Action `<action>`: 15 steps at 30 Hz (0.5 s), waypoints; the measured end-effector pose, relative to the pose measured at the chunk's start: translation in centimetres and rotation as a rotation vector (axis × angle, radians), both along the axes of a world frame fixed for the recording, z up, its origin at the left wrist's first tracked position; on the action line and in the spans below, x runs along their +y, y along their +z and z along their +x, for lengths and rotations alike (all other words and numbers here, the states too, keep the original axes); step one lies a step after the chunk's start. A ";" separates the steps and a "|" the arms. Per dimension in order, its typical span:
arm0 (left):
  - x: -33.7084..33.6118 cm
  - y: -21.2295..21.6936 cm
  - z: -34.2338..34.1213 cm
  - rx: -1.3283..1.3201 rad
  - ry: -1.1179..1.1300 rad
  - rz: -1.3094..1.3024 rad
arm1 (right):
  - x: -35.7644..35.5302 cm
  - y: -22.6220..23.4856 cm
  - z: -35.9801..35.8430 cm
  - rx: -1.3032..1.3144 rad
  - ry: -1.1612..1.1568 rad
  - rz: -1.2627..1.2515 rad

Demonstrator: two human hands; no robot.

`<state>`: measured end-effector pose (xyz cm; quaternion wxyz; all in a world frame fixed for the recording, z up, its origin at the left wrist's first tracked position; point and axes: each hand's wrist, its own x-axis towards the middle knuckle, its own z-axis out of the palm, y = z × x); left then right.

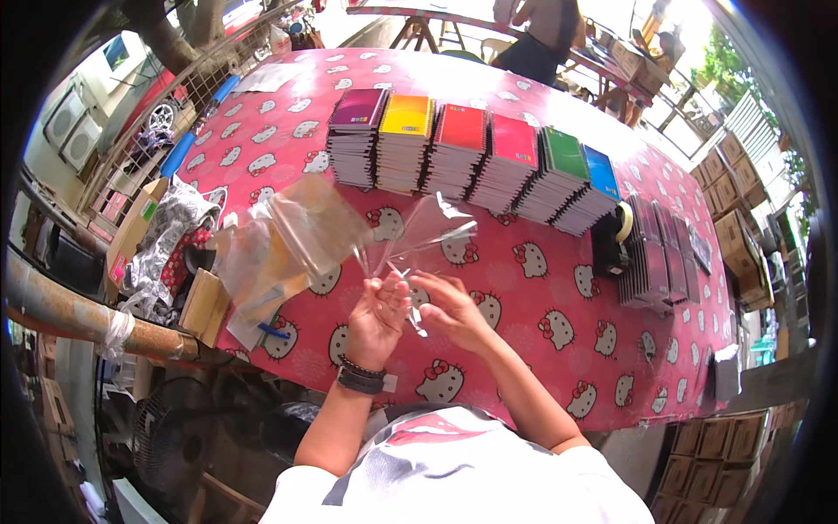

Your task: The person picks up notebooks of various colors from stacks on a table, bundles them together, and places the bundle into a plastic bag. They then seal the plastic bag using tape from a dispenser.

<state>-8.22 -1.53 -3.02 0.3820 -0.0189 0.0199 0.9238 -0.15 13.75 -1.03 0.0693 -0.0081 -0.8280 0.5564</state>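
A clear plastic bag, crumpled and shiny, stands up from between my two hands over the middle of the table. My left hand, palm turned up, has its fingers closed on the bag's near end. Close beside it on the right, my right hand reaches in with bent fingers at the same end, the plastic between its thumb and forefinger. A loose strip of the film hangs below the fingertips. To the left lies a pile of flat clear plastic bags, spread over one another.
Beyond my hands stand several stacks of spiral notebooks in different cover colours. A black tape dispenser and stacks of dark packs stand on the right. Left are a cardboard box and a wooden block. People are beyond the table.
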 end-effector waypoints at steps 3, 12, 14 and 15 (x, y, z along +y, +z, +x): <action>-2.5 -1.6 -1.1 -0.044 0.073 -0.007 | -0.3 -4.2 0.7 -0.142 0.046 0.584; -11.0 -5.1 -0.2 0.122 0.511 -1.279 | 0.9 -4.2 4.9 -0.232 -0.101 0.961; -11.4 -5.6 0.7 0.315 0.502 -1.528 | 2.3 -3.8 6.5 -0.268 -0.182 0.955; -11.7 -5.6 1.2 0.476 0.544 -1.684 | 2.9 -3.6 7.1 -0.285 -0.224 0.953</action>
